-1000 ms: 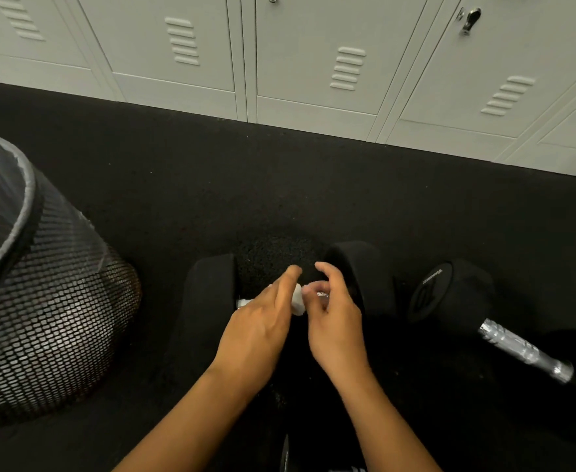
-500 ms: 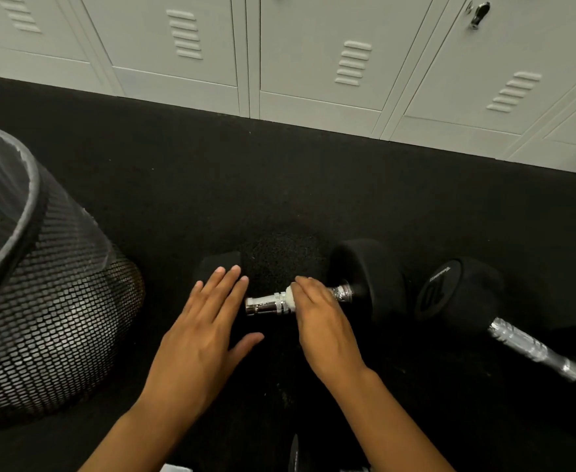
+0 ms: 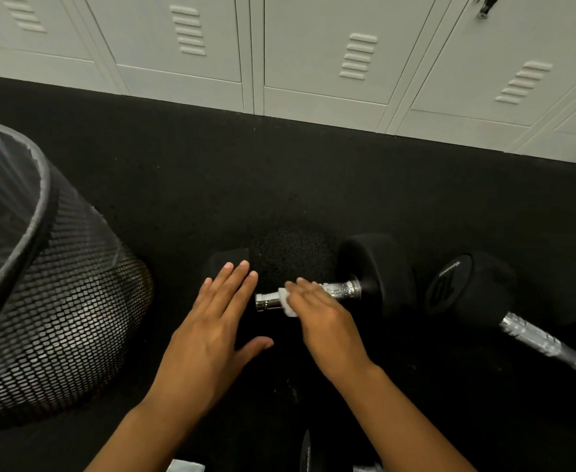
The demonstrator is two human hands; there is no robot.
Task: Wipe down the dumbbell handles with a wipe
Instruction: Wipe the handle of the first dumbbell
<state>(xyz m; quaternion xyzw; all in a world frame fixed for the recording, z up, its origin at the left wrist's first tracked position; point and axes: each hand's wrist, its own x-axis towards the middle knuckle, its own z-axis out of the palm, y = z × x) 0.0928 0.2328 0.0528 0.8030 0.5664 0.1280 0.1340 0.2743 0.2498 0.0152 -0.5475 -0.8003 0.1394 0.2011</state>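
The black rubber-headed dumbbell (image 3: 375,274) lies on the black rubber floor (image 3: 211,172), right of the black mesh waste bin (image 3: 58,301). The right hand (image 3: 320,321) presses a small white wipe (image 3: 287,303) onto its chrome handle (image 3: 339,289), fingers fairly straight. The left hand (image 3: 208,335) rests flat, fingers spread, on the dumbbell's left head.

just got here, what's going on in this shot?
A person is crouched over a dumbbell on the black gym floor, cleaning its chrome handle. The right hand presses a small white wipe onto the handle near its middle. The left hand lies flat, fingers straight, on the dumbbell's left head, apparently steadying it. A second dumbbell lies to the right, untouched. A mesh bin stands at the left, lockers behind.
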